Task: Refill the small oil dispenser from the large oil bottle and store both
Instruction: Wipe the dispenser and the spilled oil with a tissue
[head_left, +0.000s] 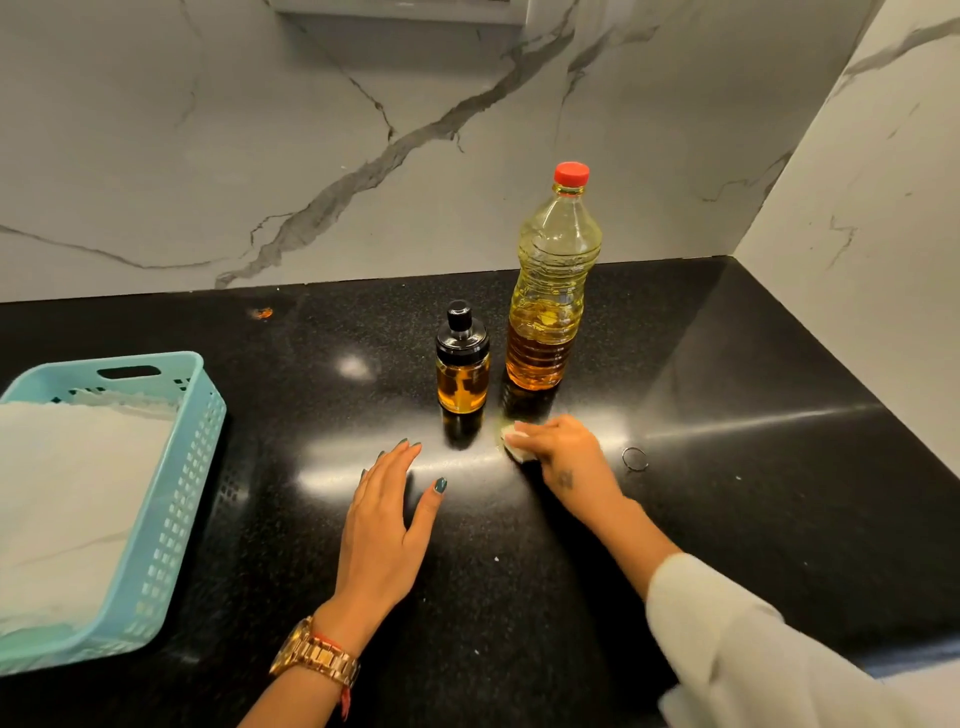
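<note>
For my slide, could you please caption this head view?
Right hand wipes the black counter with a tissue before the capped dispenser and oil bottle; left hand rests flat.

A home kitchen corner: a polished black speckled stone bench meets white marble-veined walls across the top and right of the frame. A large oil bottle and a small oil dispenser stand mid-frame, a pale blue plastic basket at left.
</note>
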